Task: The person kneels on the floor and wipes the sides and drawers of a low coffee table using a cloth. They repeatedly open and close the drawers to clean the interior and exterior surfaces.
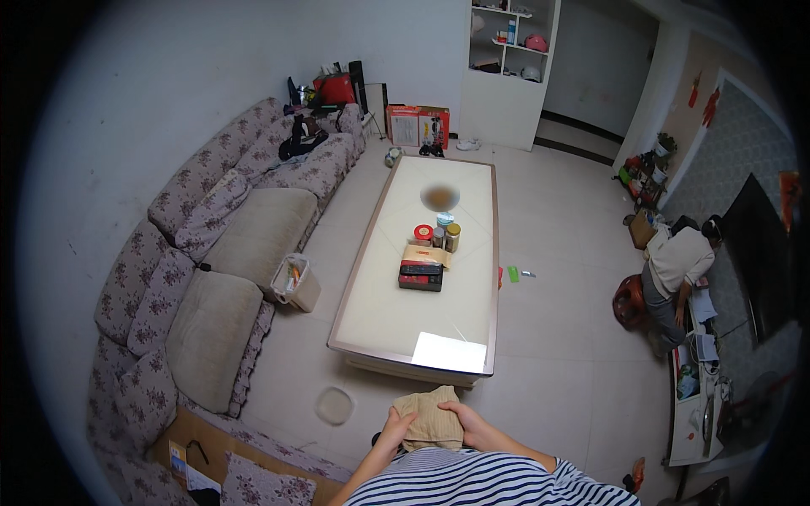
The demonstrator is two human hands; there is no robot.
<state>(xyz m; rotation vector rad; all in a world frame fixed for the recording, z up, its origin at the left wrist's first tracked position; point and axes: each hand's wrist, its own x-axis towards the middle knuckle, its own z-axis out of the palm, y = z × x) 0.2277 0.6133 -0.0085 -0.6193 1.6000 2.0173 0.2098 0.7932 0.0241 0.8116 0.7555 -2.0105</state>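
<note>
A folded beige ribbed cloth is held in front of my striped shirt, just before the near edge of the long table. My left hand grips its left side, the thumb on top. On the opposite side, my right hand pinches the cloth with its thumb over the upper face. The fingers under the cloth are hidden. On the tabletop stand a black box, a tan soft packet, a red-lidded container and a yellow-lidded jar.
A floral sofa runs along the left, with a beige waste bin beside it. A person sits on a reddish-brown stool at the white cabinet on the right. A round translucent stool or lid is on the floor.
</note>
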